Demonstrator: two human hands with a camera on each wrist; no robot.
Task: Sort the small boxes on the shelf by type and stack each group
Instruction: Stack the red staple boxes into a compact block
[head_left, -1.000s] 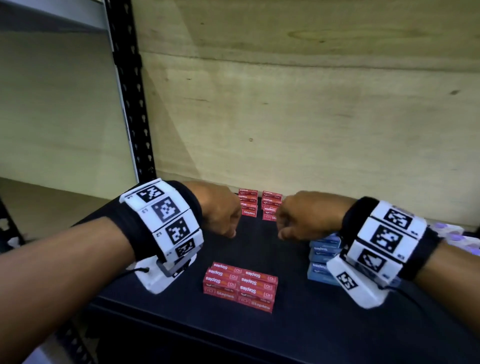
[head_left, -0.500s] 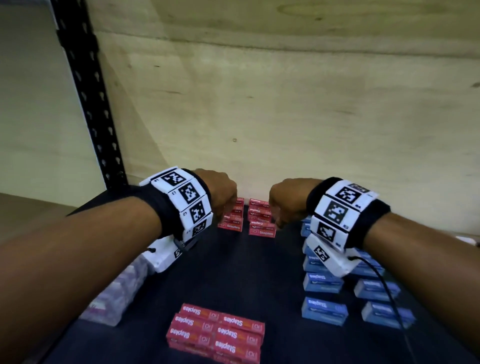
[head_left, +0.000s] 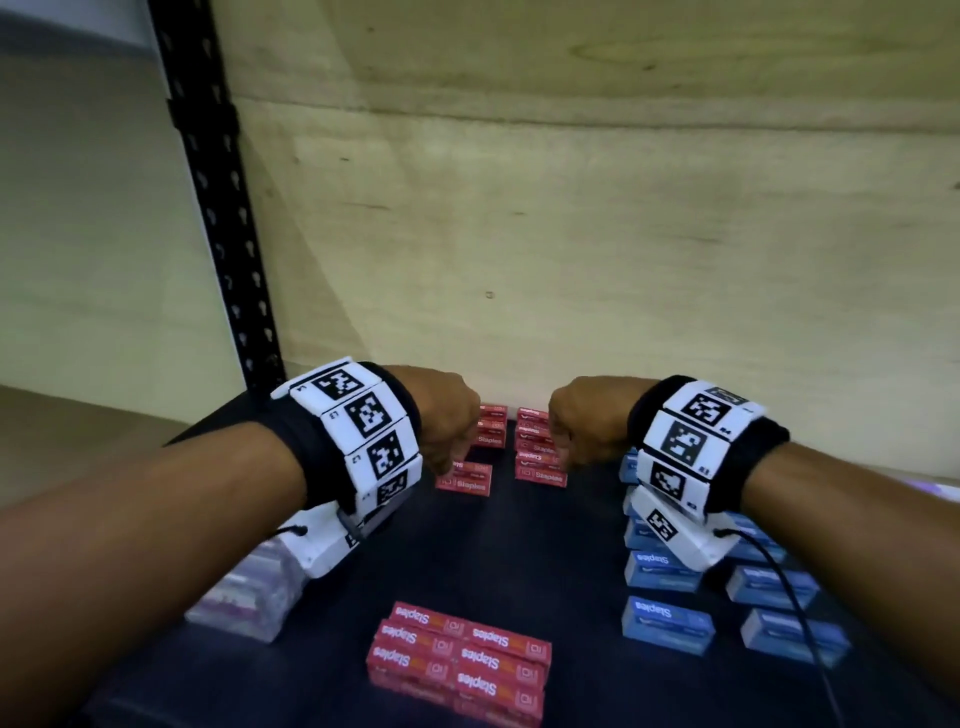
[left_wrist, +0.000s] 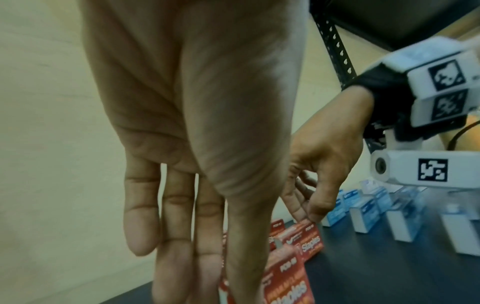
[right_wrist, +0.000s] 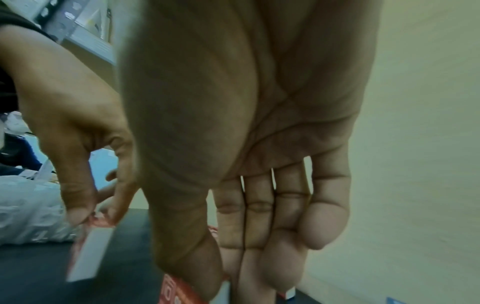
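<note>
Two short stacks of red Staples boxes stand at the back of the dark shelf (head_left: 519, 545), the left stack (head_left: 492, 427) and the right stack (head_left: 540, 457). My left hand (head_left: 451, 428) reaches down at the left stack. Its thumb and fingers pinch one red box (head_left: 464, 477), which sits just in front of that stack and shows tilted, with a white side (right_wrist: 88, 253), in the right wrist view. My right hand (head_left: 579, 431) pinches the top of the right stack (left_wrist: 306, 236) between thumb and fingers. The fingertips of both hands are hidden in the head view.
A flat group of red Staples boxes (head_left: 462, 654) lies near the front. Several blue boxes (head_left: 667, 623) stand in rows on the right. Clear purple-tinted boxes (head_left: 244, 597) sit at the left. The plywood back wall (head_left: 571, 234) and a black upright post (head_left: 218, 208) bound the shelf.
Both hands have dropped onto the two back red stacks. One red box has come forward off the left stack under my left hand. The head view has tilted down.
</note>
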